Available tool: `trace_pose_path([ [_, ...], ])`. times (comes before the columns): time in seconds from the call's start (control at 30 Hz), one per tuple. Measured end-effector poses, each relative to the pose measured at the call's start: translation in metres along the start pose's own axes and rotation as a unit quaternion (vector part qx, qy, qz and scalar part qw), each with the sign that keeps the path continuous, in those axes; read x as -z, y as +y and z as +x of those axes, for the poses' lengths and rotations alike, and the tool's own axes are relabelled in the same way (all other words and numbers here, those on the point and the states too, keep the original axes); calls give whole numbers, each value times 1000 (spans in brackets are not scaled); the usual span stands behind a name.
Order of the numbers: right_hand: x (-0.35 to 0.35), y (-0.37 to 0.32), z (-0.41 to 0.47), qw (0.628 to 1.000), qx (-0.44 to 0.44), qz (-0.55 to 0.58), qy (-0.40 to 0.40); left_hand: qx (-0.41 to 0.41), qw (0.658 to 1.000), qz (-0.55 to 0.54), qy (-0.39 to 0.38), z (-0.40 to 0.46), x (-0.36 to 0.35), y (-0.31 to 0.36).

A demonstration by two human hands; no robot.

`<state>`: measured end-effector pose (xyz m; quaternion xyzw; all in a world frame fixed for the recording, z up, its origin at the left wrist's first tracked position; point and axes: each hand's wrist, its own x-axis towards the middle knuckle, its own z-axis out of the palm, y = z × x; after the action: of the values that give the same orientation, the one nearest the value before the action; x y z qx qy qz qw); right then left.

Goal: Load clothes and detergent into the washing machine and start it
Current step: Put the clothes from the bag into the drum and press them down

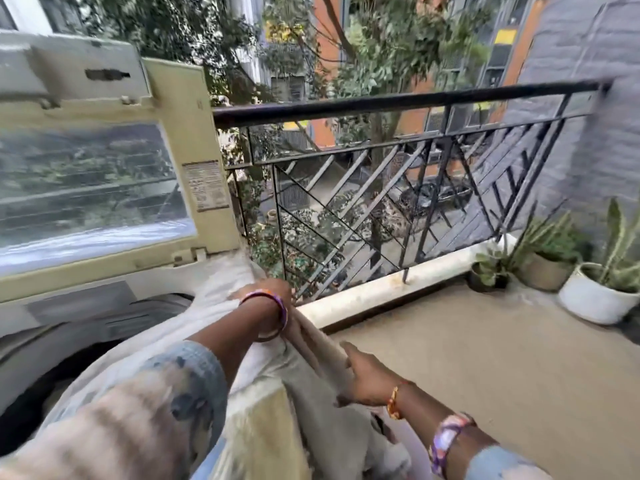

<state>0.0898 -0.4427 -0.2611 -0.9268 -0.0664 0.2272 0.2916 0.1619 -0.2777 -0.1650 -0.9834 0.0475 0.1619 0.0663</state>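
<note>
Both hands (367,379) pinch beige cloth (311,344); lid sticker (206,186) print seems too blurred to read.

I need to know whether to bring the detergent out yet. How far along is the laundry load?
Done: the washer lid stands open. In hand: a pale cloth drapes over the washer's right edge, with the left hand and right hand both on it, so loading is under way. How much is in the drum cannot be seen. Left: finishing loading, detergent (none in view), shutting the lid, starting.
</note>
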Motion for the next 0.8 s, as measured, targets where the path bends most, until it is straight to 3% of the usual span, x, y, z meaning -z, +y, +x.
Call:
trace_pose_path([
  [0.13,-11,-17,21,999,16,21,33,-41,993,-63,92,-14,-7,-15],
  [0.23,-23,-33,28,995,6,-3,100,-133,956,-210,155,-42,-3,-41],
  [0.3,-29,-41,29,985,9,-15,171,-188,910,-341,143,-68,3,-65],
  [0.43,-13,-83,22,938,82,123,313,-219,818,-500,184,-117,11,-100],
  [0.57,36,-173,7,888,144,180,397,-178,662,-685,247,-149,8,-147],
  [0.67,66,-255,-8,836,213,213,459,-151,609,-721,295,-168,-7,-190],
  [0.8,62,-357,-35,782,354,107,502,-80,561,-759,322,-196,-34,-237],
])
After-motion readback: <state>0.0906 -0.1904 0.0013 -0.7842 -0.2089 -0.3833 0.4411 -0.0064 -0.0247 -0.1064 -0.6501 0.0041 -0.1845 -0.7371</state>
